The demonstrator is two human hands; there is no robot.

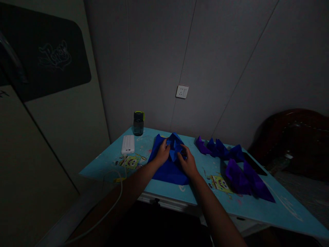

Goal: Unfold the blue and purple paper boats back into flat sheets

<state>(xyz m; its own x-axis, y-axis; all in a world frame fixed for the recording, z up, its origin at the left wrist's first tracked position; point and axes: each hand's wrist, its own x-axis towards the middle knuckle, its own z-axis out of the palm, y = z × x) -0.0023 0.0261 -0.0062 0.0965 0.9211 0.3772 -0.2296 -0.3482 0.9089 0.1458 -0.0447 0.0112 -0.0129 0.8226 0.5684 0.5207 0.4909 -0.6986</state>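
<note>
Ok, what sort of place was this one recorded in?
Probably a bedroom or dorm room, dimly lit: a small cartoon-printed table stands against a panelled wall with a socket, and a dark wooden headboard sits to the right. Both hands work blue paper.

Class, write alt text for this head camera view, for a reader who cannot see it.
Two bare hands, left hand and right hand, press on a folded blue sheet on a light blue table in a dim room. A white power bank and dark bottle sit left; purple folded pieces lie right.
</note>
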